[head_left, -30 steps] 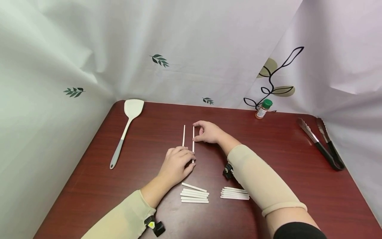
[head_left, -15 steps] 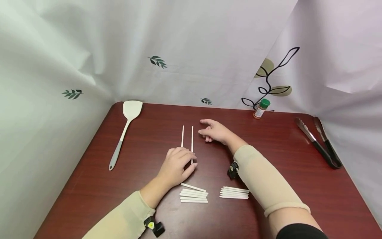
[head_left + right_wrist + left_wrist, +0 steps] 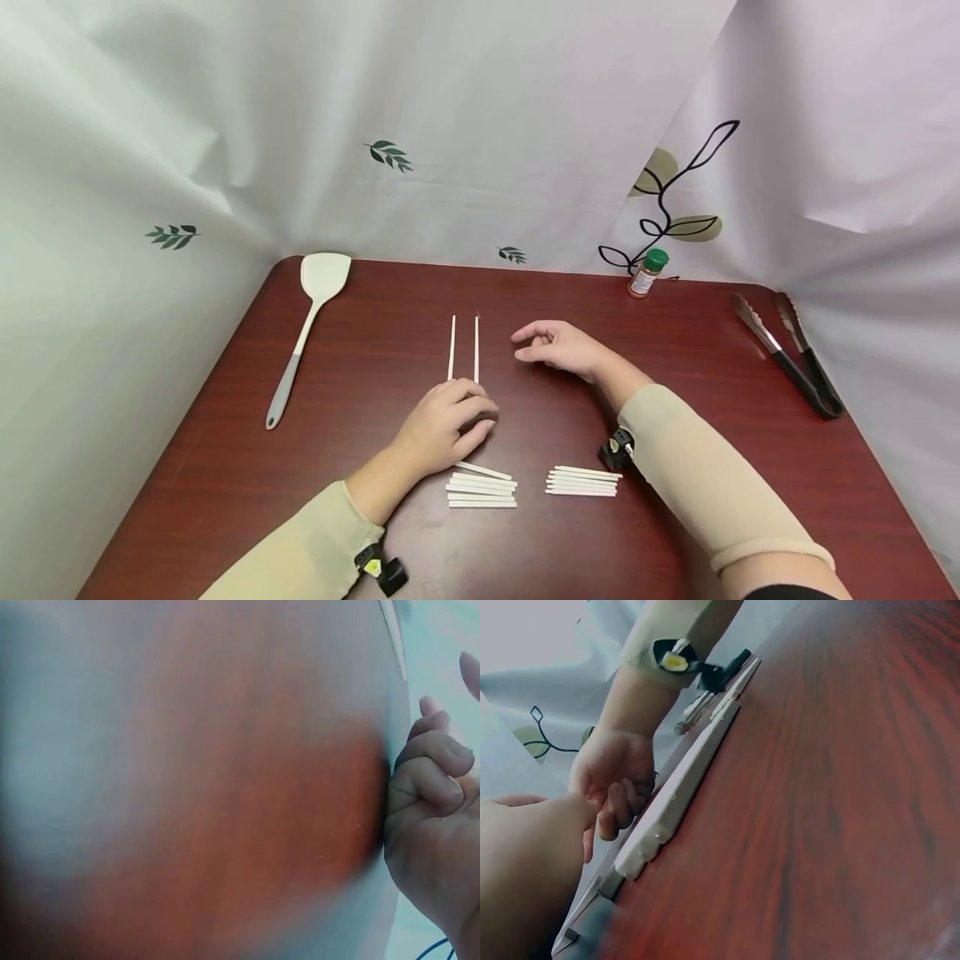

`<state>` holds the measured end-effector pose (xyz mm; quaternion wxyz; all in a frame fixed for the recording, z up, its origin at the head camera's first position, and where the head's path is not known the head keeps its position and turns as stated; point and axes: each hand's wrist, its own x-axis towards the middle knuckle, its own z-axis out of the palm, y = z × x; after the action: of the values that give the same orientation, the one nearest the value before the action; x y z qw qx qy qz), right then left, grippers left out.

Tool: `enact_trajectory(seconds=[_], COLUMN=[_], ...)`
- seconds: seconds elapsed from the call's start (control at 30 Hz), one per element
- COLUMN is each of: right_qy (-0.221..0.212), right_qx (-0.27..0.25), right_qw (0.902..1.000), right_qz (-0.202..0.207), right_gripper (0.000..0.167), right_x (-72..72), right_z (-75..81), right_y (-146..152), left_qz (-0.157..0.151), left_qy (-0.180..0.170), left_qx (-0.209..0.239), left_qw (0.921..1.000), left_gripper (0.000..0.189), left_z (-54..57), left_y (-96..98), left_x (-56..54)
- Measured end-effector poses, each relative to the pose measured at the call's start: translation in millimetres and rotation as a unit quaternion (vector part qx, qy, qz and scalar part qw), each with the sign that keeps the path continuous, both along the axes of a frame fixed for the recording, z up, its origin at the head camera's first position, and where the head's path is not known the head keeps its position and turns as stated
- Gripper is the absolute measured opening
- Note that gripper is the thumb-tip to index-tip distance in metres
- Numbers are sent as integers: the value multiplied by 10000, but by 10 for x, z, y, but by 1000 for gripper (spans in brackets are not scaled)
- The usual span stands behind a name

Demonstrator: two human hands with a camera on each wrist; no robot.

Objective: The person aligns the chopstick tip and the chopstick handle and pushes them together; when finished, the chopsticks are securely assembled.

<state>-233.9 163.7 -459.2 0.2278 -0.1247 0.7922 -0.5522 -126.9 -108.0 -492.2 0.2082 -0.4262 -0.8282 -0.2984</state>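
Two thin white sticks lie side by side, pointing away from me: a left stick (image 3: 452, 348) and a right stick (image 3: 476, 348). My left hand (image 3: 445, 421) rests over their near ends, which it hides, with its fingers loosely bent. To the right of the sticks is my right hand (image 3: 561, 346), apart from them, its thumb and index finger spread and nothing between them. In the right wrist view the other fingers of the right hand (image 3: 431, 810) are curled. Nearer me lie a left pile of white sticks (image 3: 482, 492) and a right pile of similar sticks (image 3: 582, 481).
A white spatula with a grey handle (image 3: 306, 333) lies on the left of the dark red table (image 3: 360, 350). Metal tongs with black handles (image 3: 791, 358) lie at the right. A green-capped spice jar (image 3: 648, 272) stands at the back before the white curtain (image 3: 450, 100).
My right hand has let go of the right stick and moved right and nearer me. The left hand stays at the near ends of the sticks. The view has shifted slightly.
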Motion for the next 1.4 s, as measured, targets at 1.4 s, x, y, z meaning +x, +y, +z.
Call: enact_trajectory(seconds=[1.4], right_qy=[4052], right_qx=[360], right_qw=[9113], right_qz=[-627], right_gripper=[14], right_x=[1565], right_z=[-368], right_y=[461], left_qz=[-371], left_qy=[-756], left_qx=[-357], left_qw=[9958], left_gripper=[19], left_z=[-27], left_y=[-79], left_x=[300])
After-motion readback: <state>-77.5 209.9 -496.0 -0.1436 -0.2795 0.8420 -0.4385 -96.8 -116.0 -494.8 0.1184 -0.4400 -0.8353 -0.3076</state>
